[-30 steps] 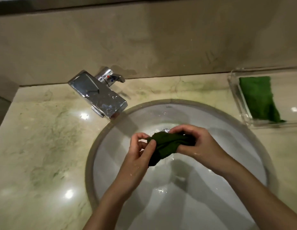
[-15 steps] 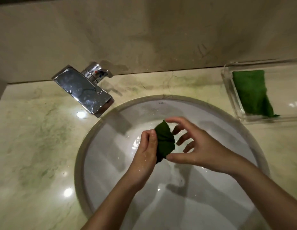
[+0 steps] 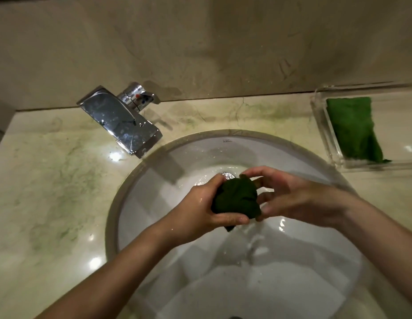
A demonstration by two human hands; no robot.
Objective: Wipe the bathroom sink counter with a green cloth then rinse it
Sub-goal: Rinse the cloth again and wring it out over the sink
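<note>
A dark green wet cloth (image 3: 237, 198) is bunched into a ball over the middle of the white sink basin (image 3: 154, 203). My left hand (image 3: 200, 208) grips it from the left and below, thumb under the bundle. My right hand (image 3: 290, 196) holds its right side, fingers curled around the top. Both hands are wet. The drain (image 3: 227, 175) shows just behind the cloth. No water runs from the chrome faucet (image 3: 119, 123).
The marble counter (image 3: 50, 180) surrounds the basin, with greenish stains. A clear tray (image 3: 324, 139) at the back right holds a second green cloth (image 3: 352, 130). The wall rises right behind the faucet and tray.
The cloth went from stretched between my hands to a flat fold, and now it is balled up, with both hands closed in around it.
</note>
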